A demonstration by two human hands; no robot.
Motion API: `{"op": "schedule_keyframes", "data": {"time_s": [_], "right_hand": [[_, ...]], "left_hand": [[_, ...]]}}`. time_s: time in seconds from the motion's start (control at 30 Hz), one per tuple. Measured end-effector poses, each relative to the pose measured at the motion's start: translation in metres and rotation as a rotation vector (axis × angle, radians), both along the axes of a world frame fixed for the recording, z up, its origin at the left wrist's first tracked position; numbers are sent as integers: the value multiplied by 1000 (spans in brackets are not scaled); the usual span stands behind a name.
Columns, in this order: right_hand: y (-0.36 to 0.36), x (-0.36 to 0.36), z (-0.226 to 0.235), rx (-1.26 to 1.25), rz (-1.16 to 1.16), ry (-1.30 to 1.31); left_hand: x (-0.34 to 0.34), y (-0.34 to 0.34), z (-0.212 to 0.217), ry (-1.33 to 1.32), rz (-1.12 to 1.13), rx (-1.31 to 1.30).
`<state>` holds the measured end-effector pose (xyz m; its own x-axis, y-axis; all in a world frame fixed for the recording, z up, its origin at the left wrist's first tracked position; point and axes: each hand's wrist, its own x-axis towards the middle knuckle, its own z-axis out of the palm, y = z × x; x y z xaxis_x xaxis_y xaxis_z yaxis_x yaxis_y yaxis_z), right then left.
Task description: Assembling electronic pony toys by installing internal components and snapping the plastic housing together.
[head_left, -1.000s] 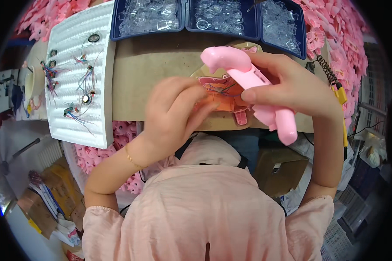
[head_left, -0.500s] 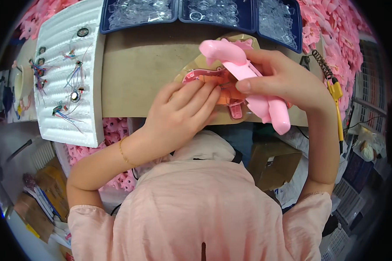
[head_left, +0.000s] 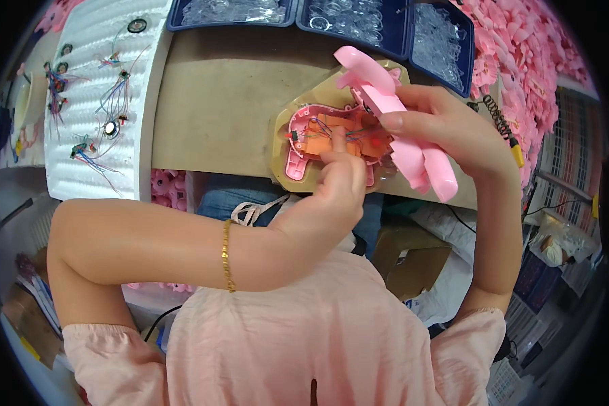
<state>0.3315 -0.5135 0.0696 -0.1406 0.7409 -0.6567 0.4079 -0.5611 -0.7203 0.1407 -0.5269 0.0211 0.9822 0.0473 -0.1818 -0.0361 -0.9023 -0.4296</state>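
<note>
My right hand (head_left: 446, 125) is closed on a pink plastic shell half (head_left: 382, 101), tilted above the right side of the work. Below it lies the matching pink shell half (head_left: 296, 164), hollow side up in a tan, shaped holder (head_left: 282, 125). Inside that half sit an orange block (head_left: 318, 143) and thin coloured wires (head_left: 325, 126). My left hand (head_left: 342, 179) holds nothing; its index finger stretches onto the wires and orange block, the other fingers curled. A small black part with a red tip (head_left: 292, 136) is at the lower shell's left edge.
White ribbed foam (head_left: 132, 88) at the left carries wired parts and round discs. Blue trays (head_left: 294, 15) of clear plastic pieces line the back. Pink plastic parts (head_left: 521, 47) are heaped at the right, by a yellow-handled tool (head_left: 516, 153) in a coil. A cardboard box (head_left: 413, 260) is below the table.
My left hand has gone from lying flat over the lower shell to pointing at its inside with the index finger, baring the orange block and wires. My right hand still holds the upper shell.
</note>
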Motion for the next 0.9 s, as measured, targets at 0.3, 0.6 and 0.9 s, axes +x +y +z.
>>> {"op": "schedule_keyframes", "data": {"time_s": [0.3,0.6,0.9], "right_hand": [[-21,-24,-5,226,-230,-69],[-8,-28,-21,648,554,-525],[-8,-33,-18,612,642,-644]], "left_hand": [[-14,-16,-29,-248,286,-70],[-42,3,-50,-589,280,-862],[-61,24,-65,-1012,573,-891]]}}
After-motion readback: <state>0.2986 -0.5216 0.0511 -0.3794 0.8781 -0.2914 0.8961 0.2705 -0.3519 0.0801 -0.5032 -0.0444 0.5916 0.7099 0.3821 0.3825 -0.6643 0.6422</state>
